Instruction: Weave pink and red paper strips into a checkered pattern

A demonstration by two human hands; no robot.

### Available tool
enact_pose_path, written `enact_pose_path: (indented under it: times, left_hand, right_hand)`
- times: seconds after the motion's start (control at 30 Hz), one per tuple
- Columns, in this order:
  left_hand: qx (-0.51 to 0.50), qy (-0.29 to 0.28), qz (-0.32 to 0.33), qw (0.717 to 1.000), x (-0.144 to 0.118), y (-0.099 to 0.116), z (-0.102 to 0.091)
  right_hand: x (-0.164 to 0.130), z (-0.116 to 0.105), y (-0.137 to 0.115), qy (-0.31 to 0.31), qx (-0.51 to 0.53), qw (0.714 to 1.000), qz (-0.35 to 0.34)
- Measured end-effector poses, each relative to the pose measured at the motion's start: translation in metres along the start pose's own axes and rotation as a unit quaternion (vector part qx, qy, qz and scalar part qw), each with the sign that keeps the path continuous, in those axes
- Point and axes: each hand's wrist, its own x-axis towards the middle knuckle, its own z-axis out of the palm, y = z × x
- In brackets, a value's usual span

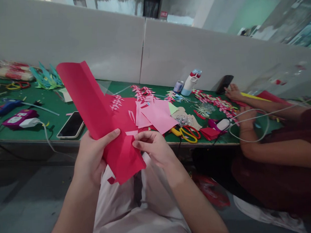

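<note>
My left hand [91,158] grips a long folded sheet of red paper [92,109] near its lower end, thumb on top. The sheet rises up and to the left above the green table [53,108]. My right hand [153,148] pinches the sheet's lower right edge with fingertips. Both hands hover over my lap, just in front of the table's edge. Pink paper sheets [155,116] and red paper lie on the table right behind my hands.
A phone [71,125] lies left of the paper. Yellow and red scissors [186,133], woven paper strips [141,92], a bottle [190,82] and a glue gun [16,119] sit on the table. A seated person's arms [272,148] reach in from the right.
</note>
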Motion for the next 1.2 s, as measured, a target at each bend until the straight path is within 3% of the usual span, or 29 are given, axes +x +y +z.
enact_pose_path:
  times: [0.2,0.37,0.7,1.2]
  left_hand:
    - [0.001,-0.009,0.009,1.000,0.000,0.000,-0.001]
    - [0.000,0.005,-0.021,1.000,0.000,0.000,-0.001]
    - [0.007,-0.008,-0.006,1.000,0.003,-0.001,-0.001]
    - [-0.004,-0.004,-0.020,1.000,0.012,-0.009,-0.005]
  right_hand:
    - [0.002,-0.001,0.004,-0.006,0.004,1.000,-0.023]
    - [0.001,0.001,0.004,0.009,0.014,0.999,-0.041]
    - [0.001,-0.001,0.003,-0.018,-0.019,1.000,0.002]
    - [0.002,0.005,0.006,0.040,-0.002,0.999,-0.035]
